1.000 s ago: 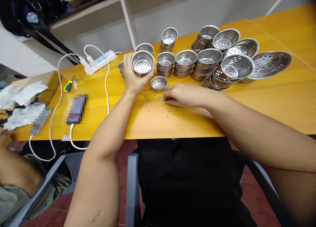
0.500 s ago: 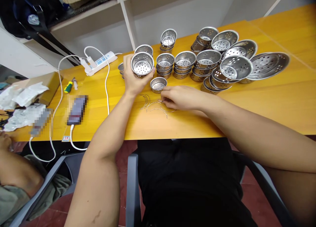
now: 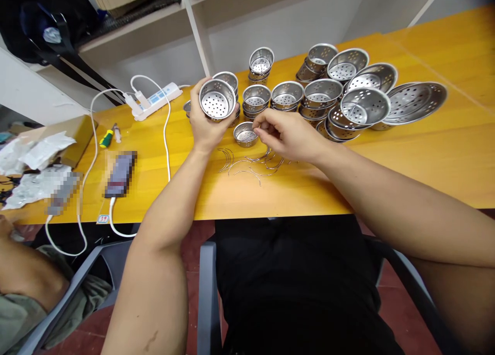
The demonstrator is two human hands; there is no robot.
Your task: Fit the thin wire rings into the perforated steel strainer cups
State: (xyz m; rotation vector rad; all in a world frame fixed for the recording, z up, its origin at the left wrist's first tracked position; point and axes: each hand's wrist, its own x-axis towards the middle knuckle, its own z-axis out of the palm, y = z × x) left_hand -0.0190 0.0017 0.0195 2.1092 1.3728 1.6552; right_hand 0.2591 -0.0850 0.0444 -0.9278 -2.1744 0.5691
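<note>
My left hand is wrapped round a perforated metal cup, its open top tilted toward me. My right hand is pinched above the table, beside a small low cup; whatever lies between its fingertips is too small to make out. Thin curved wires are scattered on the yellow table below both hands. Behind the right hand stand stacks of perforated cups, among them a stack in the middle and a wider one.
A large oval perforated dish lies at the right. On the left are a power strip with white cables, a phone, a green screwdriver and plastic bags. Another person's arm shows at the far left.
My right hand has risen from the wires, its fingertips now near the small cup's rim. My left hand has shifted slightly left with its cup.
</note>
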